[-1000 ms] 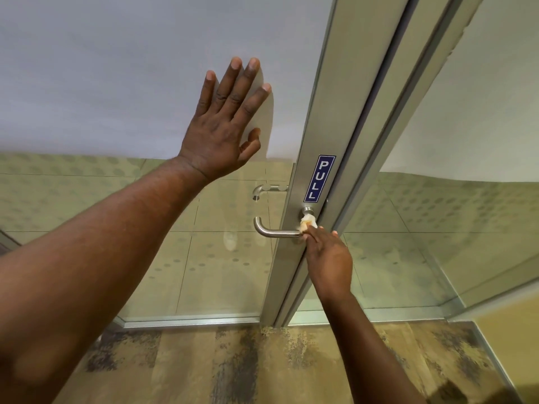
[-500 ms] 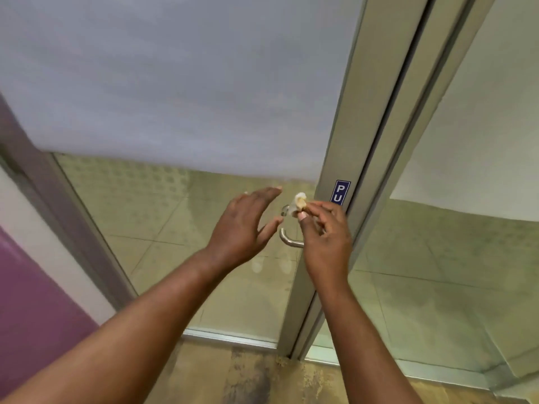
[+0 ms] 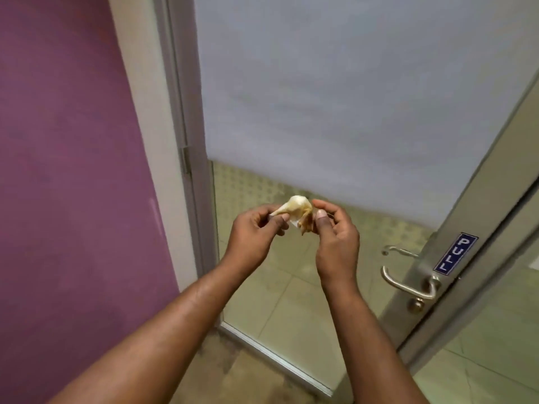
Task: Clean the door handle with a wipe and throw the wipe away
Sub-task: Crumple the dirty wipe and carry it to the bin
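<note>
While both bare forearms reach forward in front of the glass door, the small crumpled white wipe with yellow-brown stains (image 3: 296, 212) is held in the air between the two hands, well apart from the curved brushed-metal lever door handle (image 3: 408, 284), which sits lower right on the grey metal door frame (image 3: 478, 228). The left hand (image 3: 253, 228) pinches the wipe's thin twisted left end between thumb and fingers (image 3: 278, 221), which are curled together around it. The right hand (image 3: 335, 234) holds the wipe's bunched right side, its thumb and forefinger closing on the stained folds while the other fingers curl loosely behind. Just above the handle, a narrow blue sticker reading PULL in white letters (image 3: 455, 253) is fixed to the frame. Frosted film covers the upper part of the door's glass panel (image 3: 335, 97), and pale green floor tiles show through the clear lower part. At left stands a purple painted wall (image 3: 67, 170) edged by a cream strip.
</note>
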Demonstrator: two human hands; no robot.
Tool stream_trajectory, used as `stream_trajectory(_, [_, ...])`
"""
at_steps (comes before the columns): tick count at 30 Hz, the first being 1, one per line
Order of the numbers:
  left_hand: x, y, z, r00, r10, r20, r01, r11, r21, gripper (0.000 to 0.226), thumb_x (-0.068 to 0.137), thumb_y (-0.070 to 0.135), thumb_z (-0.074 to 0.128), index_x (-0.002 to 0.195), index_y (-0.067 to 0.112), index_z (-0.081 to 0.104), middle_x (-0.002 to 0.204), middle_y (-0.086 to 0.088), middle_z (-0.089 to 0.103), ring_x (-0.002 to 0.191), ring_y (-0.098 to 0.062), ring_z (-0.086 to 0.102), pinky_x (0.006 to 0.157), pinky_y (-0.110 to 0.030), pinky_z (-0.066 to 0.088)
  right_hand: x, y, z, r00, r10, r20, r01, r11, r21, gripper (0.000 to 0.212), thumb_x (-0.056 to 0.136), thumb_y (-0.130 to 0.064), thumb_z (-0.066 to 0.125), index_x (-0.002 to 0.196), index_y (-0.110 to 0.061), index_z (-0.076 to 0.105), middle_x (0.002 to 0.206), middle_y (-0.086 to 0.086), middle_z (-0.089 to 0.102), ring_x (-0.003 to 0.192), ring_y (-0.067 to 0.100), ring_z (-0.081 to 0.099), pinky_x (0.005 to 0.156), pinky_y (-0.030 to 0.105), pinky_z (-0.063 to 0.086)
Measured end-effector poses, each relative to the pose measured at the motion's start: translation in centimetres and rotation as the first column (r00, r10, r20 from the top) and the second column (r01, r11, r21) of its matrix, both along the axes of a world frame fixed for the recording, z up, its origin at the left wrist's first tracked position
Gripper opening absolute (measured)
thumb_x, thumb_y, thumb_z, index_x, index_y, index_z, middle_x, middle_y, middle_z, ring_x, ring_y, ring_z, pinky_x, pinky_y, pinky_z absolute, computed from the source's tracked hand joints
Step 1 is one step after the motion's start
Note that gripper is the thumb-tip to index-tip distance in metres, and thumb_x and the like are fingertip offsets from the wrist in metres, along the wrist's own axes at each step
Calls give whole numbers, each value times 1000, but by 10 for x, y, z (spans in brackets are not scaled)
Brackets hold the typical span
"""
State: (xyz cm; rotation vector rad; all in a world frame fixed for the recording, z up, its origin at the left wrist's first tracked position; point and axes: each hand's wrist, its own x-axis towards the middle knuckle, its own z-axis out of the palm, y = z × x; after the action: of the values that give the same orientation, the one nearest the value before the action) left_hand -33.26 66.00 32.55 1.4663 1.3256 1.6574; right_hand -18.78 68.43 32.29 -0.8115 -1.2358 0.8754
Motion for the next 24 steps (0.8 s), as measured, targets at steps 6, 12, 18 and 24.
stream_trajectory(6, [-109,-37,2,994,99,40,-100,995,8,21,98,2,67,106,18,77,86,2,78,74,-7,70,71,-23,57,-110,-22,0,956,293,-17,-292,956,27,37,92,4,65,108,-27,77,89,-8,77,84,6,70,74,20,57])
stream_trajectory(12, [-220,-77,-5,968,247,-37,-248,969,-2,21,95,5,71,91,26,70,79,8,72,74,-7,66,68,-24,55,-227,-50,-10,908,417,53,-417,909,6,27,89,1,72,107,-19,77,96,2,80,89,13,75,76,25,58])
stream_trajectory(18, [-292,-125,-6,972,213,-95,-210,977,49,15,102,14,65,107,22,77,96,2,78,91,-16,75,82,-26,60,-311,-71,-14,921,387,48,-388,922,0,8,88,-19,74,96,-19,75,86,2,77,81,19,73,72,35,58])
stream_trajectory(24, [-347,-157,-10,943,320,-88,-317,947,41,16,98,11,72,109,20,79,96,1,79,92,-17,76,89,-35,62,-369,-92,-10,847,531,35,-532,846,39,13,82,-18,79,88,-23,69,87,5,73,78,32,71,71,45,61])
